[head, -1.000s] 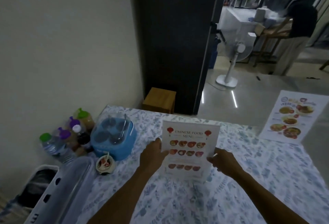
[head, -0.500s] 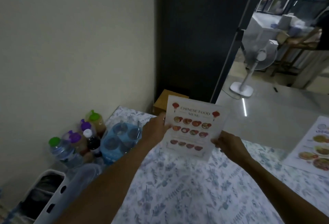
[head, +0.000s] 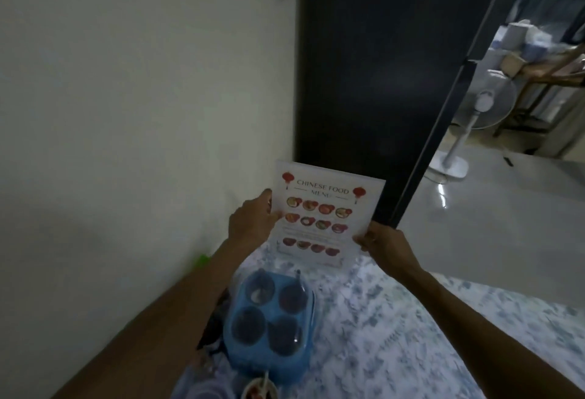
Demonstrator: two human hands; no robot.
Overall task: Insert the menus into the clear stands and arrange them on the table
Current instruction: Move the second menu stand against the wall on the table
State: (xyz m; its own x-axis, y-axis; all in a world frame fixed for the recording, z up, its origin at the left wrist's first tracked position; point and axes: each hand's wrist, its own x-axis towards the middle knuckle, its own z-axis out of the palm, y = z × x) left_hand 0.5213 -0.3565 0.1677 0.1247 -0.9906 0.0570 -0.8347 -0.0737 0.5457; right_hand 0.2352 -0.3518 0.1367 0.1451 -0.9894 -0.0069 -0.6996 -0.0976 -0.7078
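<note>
A clear stand holding a white "Chinese Food Menu" sheet point(head: 319, 215) with rows of red dish pictures is upright near the far left corner of the table point(head: 411, 335), which wears a blue floral cloth. My left hand point(head: 253, 223) grips the stand's left edge. My right hand point(head: 384, 245) grips its lower right corner. I cannot tell whether its base touches the cloth.
A blue condiment caddy point(head: 272, 322) with several lidded pots sits just in front of the stand, a small bowl point(head: 261, 390) below it. A pale wall runs along the left, a dark panel point(head: 380, 82) behind. A standing fan point(head: 468, 132) is on the floor beyond.
Both hands have carried the menu stand from the table's middle toward the far left corner by the wall. The view turned left, and the second menu on the right has left the frame.
</note>
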